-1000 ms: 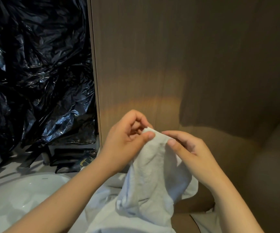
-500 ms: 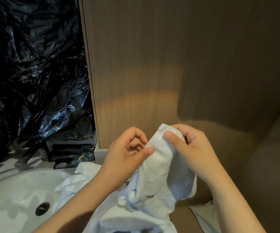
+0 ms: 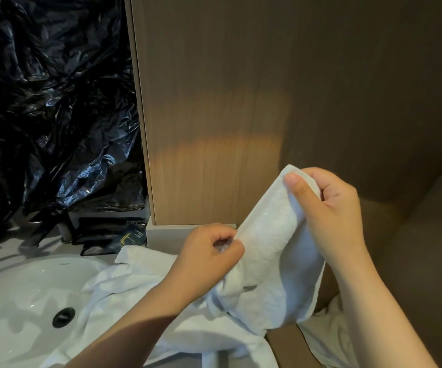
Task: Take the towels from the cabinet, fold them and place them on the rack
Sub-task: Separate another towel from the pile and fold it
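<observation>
A white towel [image 3: 265,251] hangs between both my hands in front of the wooden cabinet side [image 3: 214,115]. My right hand [image 3: 328,208] pinches its top corner, thumb on the front, held high. My left hand [image 3: 209,253] pinches the towel's left edge lower down, fingers curled round the cloth. The towel's lower part droops onto a heap of other white towels [image 3: 140,288] lying on the counter and over the sink's edge. No rack is in view.
A white sink [image 3: 23,293] with a dark drain [image 3: 63,316] lies at the lower left. Black plastic sheeting [image 3: 50,102] covers the wall behind it. Dark sachets [image 3: 113,235] lie at the counter's back. More white cloth [image 3: 328,330] sits low at the right.
My right hand took hold of the towel's top corner and lifted it up to the right. My left hand slid down along the edge. The hands have drawn apart.
</observation>
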Demonstrator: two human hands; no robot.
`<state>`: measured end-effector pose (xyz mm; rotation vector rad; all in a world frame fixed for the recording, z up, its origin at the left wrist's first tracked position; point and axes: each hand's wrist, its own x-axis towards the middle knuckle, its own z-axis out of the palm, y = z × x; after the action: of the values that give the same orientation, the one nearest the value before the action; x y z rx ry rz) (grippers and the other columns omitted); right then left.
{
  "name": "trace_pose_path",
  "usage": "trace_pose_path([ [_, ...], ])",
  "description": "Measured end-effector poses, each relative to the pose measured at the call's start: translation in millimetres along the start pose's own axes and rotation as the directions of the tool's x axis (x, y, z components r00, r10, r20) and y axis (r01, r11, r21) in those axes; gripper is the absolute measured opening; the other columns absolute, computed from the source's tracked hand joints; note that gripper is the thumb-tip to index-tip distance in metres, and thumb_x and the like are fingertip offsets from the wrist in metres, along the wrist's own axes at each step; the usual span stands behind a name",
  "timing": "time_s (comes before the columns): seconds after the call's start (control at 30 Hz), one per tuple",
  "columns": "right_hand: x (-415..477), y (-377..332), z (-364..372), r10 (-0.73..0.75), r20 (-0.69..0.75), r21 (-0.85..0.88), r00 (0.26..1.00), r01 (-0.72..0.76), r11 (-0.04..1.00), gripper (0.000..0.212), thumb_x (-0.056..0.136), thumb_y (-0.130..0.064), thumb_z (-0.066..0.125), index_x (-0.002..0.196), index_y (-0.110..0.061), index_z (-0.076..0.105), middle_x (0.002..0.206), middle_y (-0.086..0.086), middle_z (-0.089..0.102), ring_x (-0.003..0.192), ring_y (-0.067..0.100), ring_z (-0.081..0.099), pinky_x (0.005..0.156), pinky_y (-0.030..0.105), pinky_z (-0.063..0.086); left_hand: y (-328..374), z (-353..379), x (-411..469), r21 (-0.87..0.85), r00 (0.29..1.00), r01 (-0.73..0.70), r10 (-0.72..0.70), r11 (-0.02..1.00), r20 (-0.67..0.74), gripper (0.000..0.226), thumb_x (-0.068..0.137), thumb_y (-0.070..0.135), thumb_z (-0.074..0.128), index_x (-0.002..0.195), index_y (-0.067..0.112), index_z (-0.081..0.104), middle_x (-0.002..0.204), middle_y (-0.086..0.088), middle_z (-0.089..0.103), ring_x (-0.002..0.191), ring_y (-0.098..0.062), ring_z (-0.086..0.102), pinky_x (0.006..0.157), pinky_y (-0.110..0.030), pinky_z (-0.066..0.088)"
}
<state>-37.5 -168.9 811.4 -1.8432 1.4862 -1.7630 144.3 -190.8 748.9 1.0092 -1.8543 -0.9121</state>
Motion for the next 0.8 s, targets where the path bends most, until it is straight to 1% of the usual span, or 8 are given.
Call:
trace_pose_path([
  [0.13, 6.1, -5.4, -6.6, -0.067, -0.082, -0.015, 0.994, 0.066, 0.998, 0.02, 0.095, -0.035, 0.059, 0.075, -0.032, 0.062, 0.07, -0.014, 0.061, 0.074, 0.006, 0.061, 0.061, 0.008, 0.045, -1.3, -6.5, 12.6, 0.098, 0.998, 0.038, -0.032, 0.994, -0.058, 0.014, 0.066, 0.026, 0.055, 0.055, 0.021, 0.06, 0.067, 0.005, 0.057, 0.063, -0.006, 0.052, 0.058, -0.019, 0.04],
  [0.27, 10.7, -8.2, -10.3, -0.1, -0.118, -0.005, 0.988, 0.1, 0.995, 0.022, 0.096, -0.035, 0.058, 0.074, -0.032, 0.061, 0.068, -0.017, 0.06, 0.07, 0.004, 0.06, 0.06, 0.007, 0.044, -8.7, -14.1, 11.6, 0.128, 0.999, 0.042, -0.04, 0.991, -0.021, 0.01, 0.069, 0.024, 0.056, 0.063, 0.025, 0.064, 0.077, 0.004, 0.06, 0.066, -0.004, 0.053, 0.061, -0.017, 0.041],
  [0.33, 9.3, -7.6, -8.3, -0.101, -0.1, -0.004, 0.99, 0.101, 0.995, 0.023, 0.097, -0.031, 0.058, 0.074, -0.033, 0.059, 0.066, -0.019, 0.059, 0.068, 0.004, 0.058, 0.059, 0.007, 0.043, -11.3, -14.8, 8.2, 0.114, 0.998, 0.036, -0.028, 0.993, -0.063, 0.017, 0.077, 0.012, 0.061, 0.067, 0.025, 0.066, 0.079, 0.003, 0.06, 0.069, -0.004, 0.053, 0.063, -0.018, 0.042],
  [0.43, 10.6, -11.2, -8.7, -0.117, -0.127, 0.016, 0.985, 0.12, 0.993, 0.03, 0.098, -0.027, 0.056, 0.068, -0.031, 0.054, 0.06, -0.019, 0.052, 0.061, 0.002, 0.052, 0.057, 0.007, 0.038, -4.2, -19.1, 9.4, 0.095, 0.97, -0.023, 0.045, 0.995, -0.239, 0.023, 0.085, -0.003, 0.058, 0.073, 0.012, 0.07, 0.08, -0.003, 0.064, 0.075, -0.009, 0.057, 0.07, -0.028, 0.047],
  [0.57, 19.4, -22.1, -18.3, -0.104, -0.186, 0.111, 0.977, 0.126, 0.986, 0.034, 0.101, -0.028, 0.052, 0.067, -0.028, 0.052, 0.06, -0.018, 0.05, 0.059, 0.0, 0.049, 0.056, 0.008, 0.038, 30.8, -39.3, 15.7, 0.095, 0.888, -0.185, 0.208, 0.978, -0.41, 0.019, 0.088, 0.009, 0.056, 0.079, 0.015, 0.071, 0.082, 0.003, 0.065, 0.079, -0.007, 0.059, 0.071, -0.021, 0.049],
  [0.67, 21.3, -20.8, -19.0, -0.018, -0.19, 0.224, 0.982, 0.061, 0.973, 0.029, 0.101, -0.033, 0.052, 0.076, -0.024, 0.062, 0.07, -0.01, 0.059, 0.069, 0.008, 0.058, 0.058, 0.015, 0.046, 48.1, -58.2, 19.7, 0.175, 0.833, -0.281, 0.331, 0.944, -0.444, 0.017, 0.082, 0.014, 0.057, 0.072, 0.011, 0.071, 0.079, 0.005, 0.064, 0.077, -0.004, 0.059, 0.069, -0.014, 0.045],
  [0.73, 17.4, -10.4, -12.9, 0.04, -0.19, 0.199, 0.981, -0.002, 0.98, 0.027, 0.101, -0.033, 0.052, 0.078, -0.022, 0.063, 0.071, -0.01, 0.06, 0.068, 0.006, 0.059, 0.057, 0.014, 0.046, 40.4, -66.4, 20.5, 0.209, 0.888, -0.215, 0.28, 0.954, -0.364, 0.022, 0.083, 0.018, 0.059, 0.068, 0.006, 0.069, 0.076, 0.002, 0.064, 0.075, -0.007, 0.059, 0.07, -0.021, 0.048],
  [0.8, 6.7, 7.3, -2.4, 0.094, -0.191, 0.109, 0.977, -0.075, 0.991, 0.028, 0.101, -0.03, 0.053, 0.075, -0.024, 0.061, 0.066, -0.015, 0.058, 0.063, -0.001, 0.054, 0.055, 0.01, 0.042, 21.8, -67.8, 16.4, 0.262, 0.958, -0.093, 0.158, 0.961, -0.24, 0.023, 0.084, 0.014, 0.064, 0.064, 0.004, 0.067, 0.074, -0.002, 0.063, 0.071, -0.011, 0.058, 0.074, -0.033, 0.049],
])
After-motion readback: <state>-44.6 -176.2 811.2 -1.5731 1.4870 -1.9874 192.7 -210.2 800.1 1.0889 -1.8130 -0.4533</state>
